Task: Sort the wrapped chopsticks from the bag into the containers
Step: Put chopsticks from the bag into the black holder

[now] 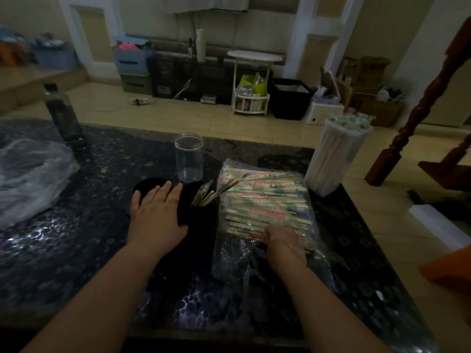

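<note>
On the near table, right hand point(285, 247) is reaching inside the clear bag point(225, 261) of wrapped chopsticks point(265, 200), grip unclear, left hand point(158, 212) is lying flat, fingers straight, beside the black container point(206, 222); wrapper print unreadable.

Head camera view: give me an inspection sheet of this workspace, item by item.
Surface: dark patterned table, glossy, dimly lit.
Job's things: clear bag of wrapped chopsticks lying flat; clear jar empty; black container holding a few chopsticks; tall white container full.
Clutter: dark bottle, crumpled plastic.
Grippers: left hand flat, fingers straight, next to the black container; right hand inside the bag, grip unclear.
Cables: white cable on the floor by the far shelf.
Surroundings: white side table, black bin, wooden stair post.
</note>
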